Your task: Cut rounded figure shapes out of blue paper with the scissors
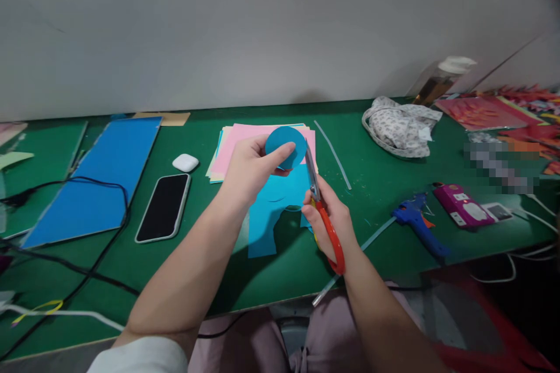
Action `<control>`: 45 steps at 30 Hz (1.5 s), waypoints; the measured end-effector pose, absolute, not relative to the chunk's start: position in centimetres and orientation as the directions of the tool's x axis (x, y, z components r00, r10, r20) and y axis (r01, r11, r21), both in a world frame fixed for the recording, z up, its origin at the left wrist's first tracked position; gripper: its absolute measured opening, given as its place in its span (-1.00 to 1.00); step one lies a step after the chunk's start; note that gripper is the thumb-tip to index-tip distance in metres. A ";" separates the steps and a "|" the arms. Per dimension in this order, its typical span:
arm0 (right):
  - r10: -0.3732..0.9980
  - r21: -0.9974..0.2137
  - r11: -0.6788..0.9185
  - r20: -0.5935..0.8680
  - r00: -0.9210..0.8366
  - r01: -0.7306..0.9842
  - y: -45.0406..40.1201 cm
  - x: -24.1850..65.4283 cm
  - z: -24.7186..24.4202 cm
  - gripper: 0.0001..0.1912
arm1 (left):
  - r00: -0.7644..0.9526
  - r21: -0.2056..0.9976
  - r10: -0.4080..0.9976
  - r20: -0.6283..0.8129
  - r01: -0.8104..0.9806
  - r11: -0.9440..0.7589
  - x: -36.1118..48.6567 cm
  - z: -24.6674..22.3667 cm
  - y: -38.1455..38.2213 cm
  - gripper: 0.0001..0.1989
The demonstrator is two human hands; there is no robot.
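My left hand [251,166] pinches a round blue paper disc [284,139], thumb on top and fingers beneath. In my right hand [335,218] is a pair of red-handled scissors [330,233], fingers in the loops. The scissor blades point away from me and lie along the right edge of the disc; whether they are parted is hard to make out. Below both hands lies a blue paper sheet [261,233] with a curved piece cut out of it. Behind it sits a stack of coloured paper [227,148], pink on top.
Left of my arm are a phone [163,208], a white earbud case [185,162], a blue board [98,186] and black cables [109,250]. On the right lie a blue glue gun [420,224], glue stick [333,154], purple device [464,205], patterned cloth pouch [398,127] and bottle [441,81].
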State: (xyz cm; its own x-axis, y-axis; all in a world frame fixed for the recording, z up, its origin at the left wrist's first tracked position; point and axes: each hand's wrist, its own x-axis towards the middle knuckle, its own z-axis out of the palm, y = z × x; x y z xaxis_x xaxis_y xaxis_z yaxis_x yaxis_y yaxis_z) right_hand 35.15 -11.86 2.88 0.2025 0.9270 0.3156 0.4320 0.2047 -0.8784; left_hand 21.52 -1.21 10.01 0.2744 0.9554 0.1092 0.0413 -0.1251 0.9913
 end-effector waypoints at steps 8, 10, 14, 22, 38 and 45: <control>0.924 -0.874 0.210 0.324 0.205 0.438 -11.9 35.1 2.9 -0.39 | 0.266 0.989 0.957 0.114 0.059 -0.134 21.4 10.0 -1.1 -0.65; 0.925 -0.873 0.207 0.321 0.203 0.441 -11.9 35.1 3.0 -0.39 | 0.255 0.990 0.960 0.113 0.056 -0.131 21.5 10.1 -1.1 -0.65; 0.929 -0.872 0.198 0.313 0.198 0.449 -12.0 35.1 3.0 -0.37 | 0.229 0.992 0.967 0.110 0.037 -0.122 21.7 10.4 -1.2 -0.66; 0.936 -0.877 0.176 0.289 0.199 0.447 -12.1 35.1 2.9 -0.36 | 0.215 0.992 0.971 0.105 0.038 -0.116 21.6 10.5 -1.1 -0.66; 0.941 -0.892 0.191 0.285 0.181 0.410 -12.2 35.1 2.7 -0.34 | 0.183 0.988 0.971 0.157 -0.021 -0.156 21.5 10.3 -1.0 -0.67; 0.942 -0.925 0.206 0.276 0.190 0.320 -12.2 34.8 2.8 -0.15 | 0.255 0.991 0.958 0.127 0.003 -0.133 21.4 10.1 -0.9 -0.65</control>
State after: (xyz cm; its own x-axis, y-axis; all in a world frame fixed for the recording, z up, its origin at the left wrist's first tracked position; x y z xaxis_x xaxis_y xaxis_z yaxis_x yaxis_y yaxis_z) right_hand 34.75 -12.19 2.77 0.1903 0.9420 0.2763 0.3204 0.2065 -0.9245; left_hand 21.40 -0.87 10.13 0.2551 0.9585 0.1274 0.0033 -0.1327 0.9912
